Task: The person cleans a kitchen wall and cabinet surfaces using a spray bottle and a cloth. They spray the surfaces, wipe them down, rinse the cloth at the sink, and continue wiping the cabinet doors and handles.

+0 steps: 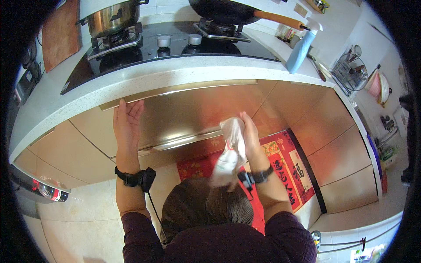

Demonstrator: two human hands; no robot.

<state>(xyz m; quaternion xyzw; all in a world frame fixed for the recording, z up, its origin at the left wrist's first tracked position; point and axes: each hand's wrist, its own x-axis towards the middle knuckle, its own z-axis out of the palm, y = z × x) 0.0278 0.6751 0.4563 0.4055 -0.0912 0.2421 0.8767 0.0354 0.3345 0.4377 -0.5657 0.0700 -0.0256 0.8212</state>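
My left hand [129,120] is raised palm up against the metallic handle strip [184,88] along the top of a glossy beige drawer front [177,111]. Its fingertips meet the strip, but whether they grip it is unclear. In my right hand [251,133] is a crumpled white cloth [232,144] with a small red mark, blurred at its lower end. This hand is in front of the drawer's right part, near a second metallic strip [184,139] lower down. Both wrists wear black straps.
Above is a white countertop [197,67] with a black gas hob [148,49], a steel pot [113,19] and a wok [223,11]. A blue spray bottle [300,51] stands by the counter's edge. Red printed paper [286,167] with writing lies below. Bottles [52,192] are at lower left.
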